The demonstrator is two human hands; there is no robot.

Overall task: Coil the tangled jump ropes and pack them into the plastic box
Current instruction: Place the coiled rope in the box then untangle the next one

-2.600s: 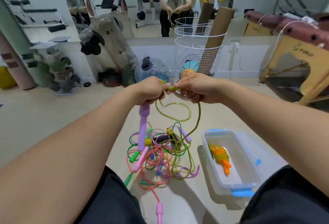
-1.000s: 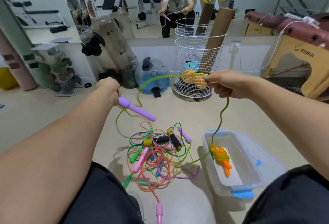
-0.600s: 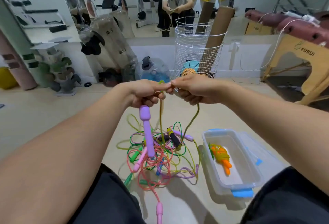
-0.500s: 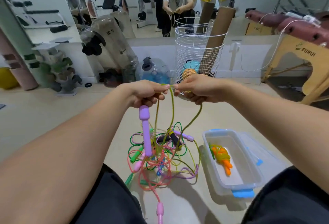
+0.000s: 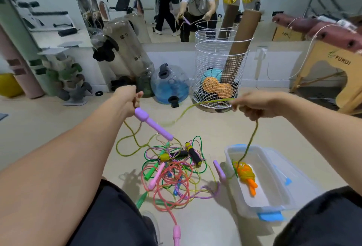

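Observation:
My left hand (image 5: 128,99) grips yellow-green rope loops, and a purple handle (image 5: 153,124) sticks out below it, slanting right and down. My right hand (image 5: 252,104) grips the same yellow-green rope (image 5: 197,104), which stretches slack between both hands. From the right hand the rope drops toward the clear plastic box (image 5: 274,202) on the floor. In the box lies a coiled orange rope (image 5: 245,173). A tangle of coloured jump ropes (image 5: 174,169) lies on the floor between my knees, and the second purple handle (image 5: 219,168) rests beside the box.
The box's lid (image 5: 297,175) lies open to the right, with blue clips. A white wire basket (image 5: 217,77) with cardboard tubes, a blue water jug (image 5: 169,85) and weights stand at the mirrored wall. A wooden bench (image 5: 337,57) stands at the right.
My hands were together in front of me; now they have pulled apart, the left going left and the right going right, drawing out a length of yellow-green rope. The purple handle swung up.

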